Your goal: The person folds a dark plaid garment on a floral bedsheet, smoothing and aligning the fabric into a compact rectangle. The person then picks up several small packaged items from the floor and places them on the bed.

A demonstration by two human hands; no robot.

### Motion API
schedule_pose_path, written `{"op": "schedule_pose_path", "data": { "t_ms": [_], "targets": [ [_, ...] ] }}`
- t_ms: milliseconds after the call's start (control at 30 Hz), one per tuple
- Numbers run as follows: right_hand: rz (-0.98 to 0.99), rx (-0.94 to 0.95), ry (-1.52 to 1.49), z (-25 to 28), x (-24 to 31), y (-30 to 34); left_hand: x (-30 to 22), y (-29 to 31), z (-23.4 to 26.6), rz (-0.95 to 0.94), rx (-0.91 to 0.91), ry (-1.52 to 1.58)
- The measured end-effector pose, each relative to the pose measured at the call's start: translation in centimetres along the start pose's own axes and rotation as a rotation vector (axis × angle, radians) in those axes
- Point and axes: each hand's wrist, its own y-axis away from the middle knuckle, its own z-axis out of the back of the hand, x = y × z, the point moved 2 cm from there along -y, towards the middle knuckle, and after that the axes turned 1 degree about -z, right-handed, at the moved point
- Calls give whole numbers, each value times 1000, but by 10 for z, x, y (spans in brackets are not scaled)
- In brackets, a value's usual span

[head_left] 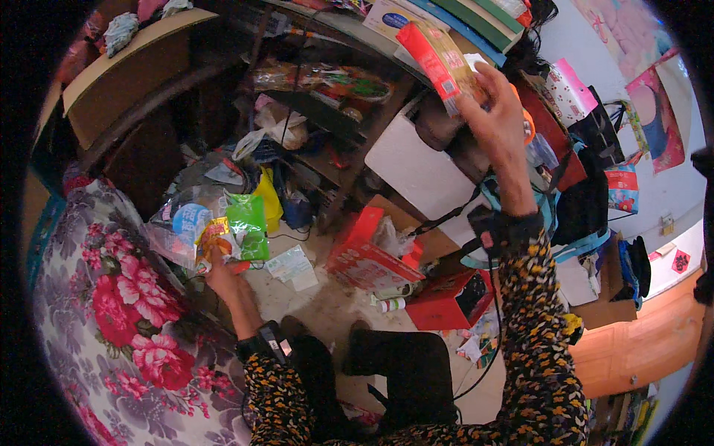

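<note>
My right hand (pixel 497 111) is raised at the upper right, fingers closed round the edge of a red-ended package (pixel 431 56) with a clear, yellowish middle. It is held over the edge of the cluttered shelf top. Low on the left, my left hand (pixel 225 276) is closed on a small yellow-and-orange packet (pixel 213 236). Just behind that lies a bright green packet (pixel 248 221); whether my fingers grip it too is hidden. A clear plastic bag with a blue print (pixel 175 223) touches these packets on their left.
A bed with a flowered cover (pixel 149 327) borders the left side. Red cardboard boxes (pixel 364 256) and a white paper (pixel 292 267) are on the floor. The dark shelf (pixel 372 126) holds bags; a black cable (pixel 487 372) hangs near my right arm.
</note>
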Motion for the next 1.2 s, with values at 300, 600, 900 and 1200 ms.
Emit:
{"op": "schedule_pose_path", "data": {
  "t_ms": [300,600,900,1200],
  "targets": [
    [-44,195,94,-31,-49,-65,-14,8,-3,19,85,-45],
    [348,-161,145,-27,2,-1,-6,-1,8,50,22,-36],
    [-461,1121,-184,-226,-50,365,-22,-5,0,-172,59,-10],
    [-648,1028,-166,-364,-135,509,-16,2,-1,-21,92,-12]
  ]
}}
